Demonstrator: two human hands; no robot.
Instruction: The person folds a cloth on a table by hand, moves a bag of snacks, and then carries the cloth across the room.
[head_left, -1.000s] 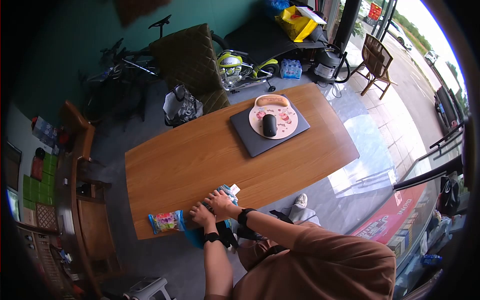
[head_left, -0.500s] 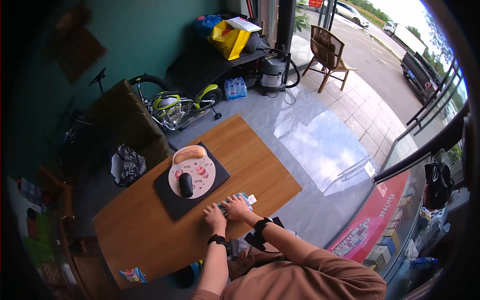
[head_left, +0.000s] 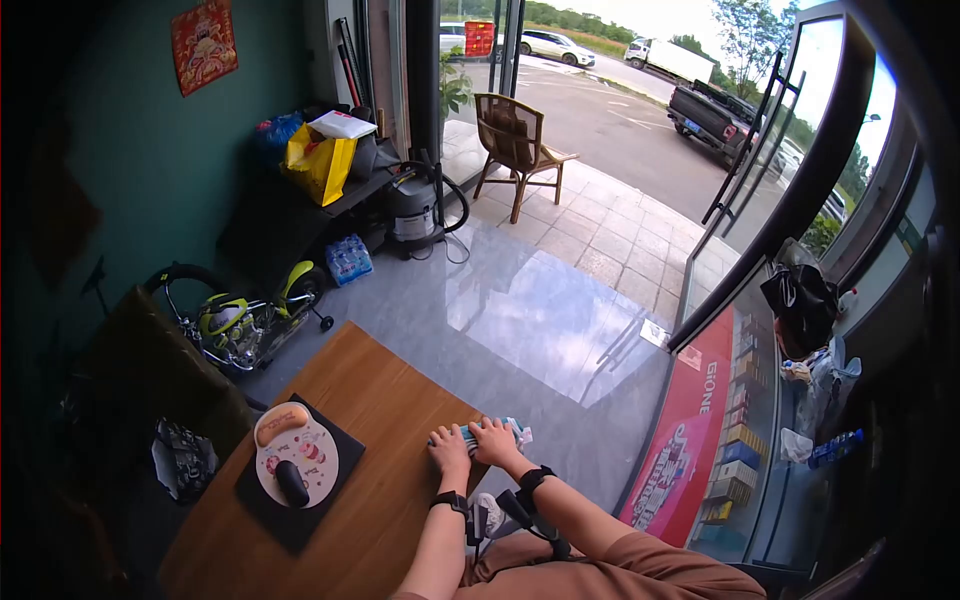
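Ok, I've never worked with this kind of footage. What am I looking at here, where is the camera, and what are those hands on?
There is no machine here: a person wears one camera on the head, looking forward and down with a wide, curved lens. The left hand and right hand both press flat on a small light-blue packet at the corner of a wooden table. Neither hand grips it; the fingers lie spread on top. Further left on the table, a dark mouse sits on a round printed mouse pad, which lies on a dark laptop. Beyond are a tiled floor, a wicker chair and glass doors.
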